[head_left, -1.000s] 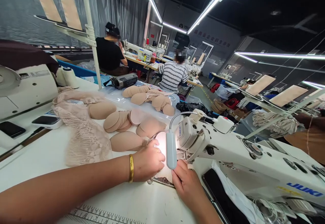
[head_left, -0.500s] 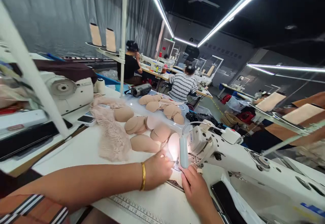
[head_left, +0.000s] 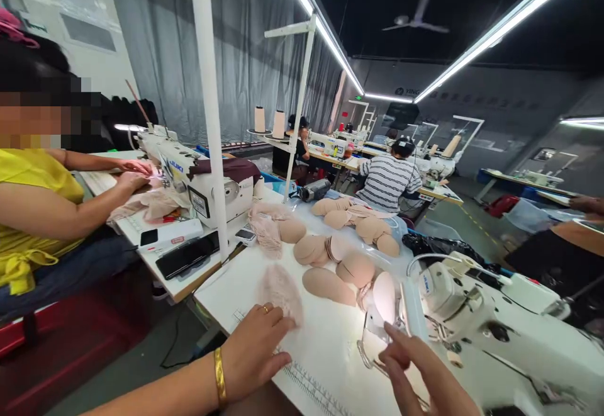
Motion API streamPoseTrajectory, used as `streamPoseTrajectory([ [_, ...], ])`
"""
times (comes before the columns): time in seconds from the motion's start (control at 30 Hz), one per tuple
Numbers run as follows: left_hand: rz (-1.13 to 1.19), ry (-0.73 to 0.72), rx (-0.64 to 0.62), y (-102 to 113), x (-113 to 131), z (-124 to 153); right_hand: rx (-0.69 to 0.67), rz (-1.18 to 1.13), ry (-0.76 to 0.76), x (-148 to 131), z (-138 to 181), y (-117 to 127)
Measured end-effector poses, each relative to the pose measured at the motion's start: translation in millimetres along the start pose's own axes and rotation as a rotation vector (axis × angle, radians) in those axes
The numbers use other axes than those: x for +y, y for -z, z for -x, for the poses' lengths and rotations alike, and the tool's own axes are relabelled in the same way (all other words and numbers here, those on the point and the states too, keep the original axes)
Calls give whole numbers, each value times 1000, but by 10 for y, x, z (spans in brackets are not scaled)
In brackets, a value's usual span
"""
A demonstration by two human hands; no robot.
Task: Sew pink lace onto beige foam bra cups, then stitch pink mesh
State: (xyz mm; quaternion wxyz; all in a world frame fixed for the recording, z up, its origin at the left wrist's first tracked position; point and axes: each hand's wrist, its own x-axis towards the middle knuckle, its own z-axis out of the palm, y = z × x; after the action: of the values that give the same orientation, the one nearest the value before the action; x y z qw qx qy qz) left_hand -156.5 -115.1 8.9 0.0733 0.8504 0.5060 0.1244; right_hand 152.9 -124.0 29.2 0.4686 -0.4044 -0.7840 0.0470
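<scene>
My left hand (head_left: pixel 257 354), with a gold bangle and a ring, lies on the white sewing table (head_left: pixel 325 347), its fingers gathered on a small piece of pink lace (head_left: pixel 282 289). Close to the camera, my right hand (head_left: pixel 419 375) hovers with fingers stretched out and nothing in them, beside the needle area of a white sewing machine (head_left: pixel 491 328). A lit beige bra cup (head_left: pixel 384 296) lies under the machine lamp. Several more beige cups (head_left: pixel 330 285) sit in the middle of the table.
A pile of pink lace (head_left: pixel 264 224) and more cups (head_left: pixel 372 227) lie farther back. To the left, a person in yellow (head_left: pixel 33 214) sews at another machine (head_left: pixel 198 177). White thread-stand poles (head_left: pixel 210 114) rise from the table. Other workers (head_left: pixel 387 180) sit beyond.
The view has swung left and pulled back. My left hand left the needle area and moved left onto the lace piece. My right hand lifted off the table and opened.
</scene>
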Motion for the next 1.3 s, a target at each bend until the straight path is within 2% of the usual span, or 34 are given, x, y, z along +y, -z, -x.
streamPoseTrajectory([
  [0.1, -27, 61, -87, 0, 43, -55, -139, -85, -39, -292, -186, -16],
  [0.13, -39, 72, -104, 15, 44, -84, -192, -112, -46, -321, -180, -74],
  [0.2, 48, 20, -92, 76, 36, -139, -320, -167, -178, -312, -75, -239],
  [0.27, 352, -44, -43, 170, 40, -172, -370, -306, -404, -271, 85, -422],
  [0.3, 565, -50, -16, 223, 51, -177, -348, -420, -521, -260, 155, -505],
  [0.37, 1010, -20, 30, 318, 89, -172, -236, -678, -704, -280, 233, -634],
  [0.43, 1366, 31, 40, 375, 130, -157, -133, -890, -787, -345, 209, -695],
  [0.5, 1592, 78, -99, 383, 157, -148, -85, -997, -796, -416, 113, -671],
  [0.6, 1743, 127, -460, 326, 188, -180, -137, -1003, -767, -483, -46, -506],
  [0.67, 1752, 111, -574, 262, 233, -245, -275, -918, -718, -492, -105, -368],
  [0.7, 1747, 117, -574, 227, 267, -289, -340, -843, -682, -486, -117, -310],
  [0.77, 1759, 183, -479, 162, 353, -389, -389, -689, -638, -449, -109, -239],
  [0.9, 1802, 314, -179, 78, 535, -543, -242, -602, -706, -311, -5, -274],
  [1.07, 1738, 328, -59, -101, 616, -564, -162, -549, -691, -200, 133, -433],
  [1.13, 1610, 313, -44, -188, 564, -587, -99, -588, -695, -160, 149, -464],
  [1.2, 1363, 238, -63, -207, 451, -660, -29, -694, -749, -95, 139, -464],
  [1.27, 954, 120, -14, -132, 279, -791, -21, -775, -823, -1, 113, -449],
  [1.3, 728, 70, 50, -69, 177, -879, -35, -778, -850, 52, 100, -444],
])
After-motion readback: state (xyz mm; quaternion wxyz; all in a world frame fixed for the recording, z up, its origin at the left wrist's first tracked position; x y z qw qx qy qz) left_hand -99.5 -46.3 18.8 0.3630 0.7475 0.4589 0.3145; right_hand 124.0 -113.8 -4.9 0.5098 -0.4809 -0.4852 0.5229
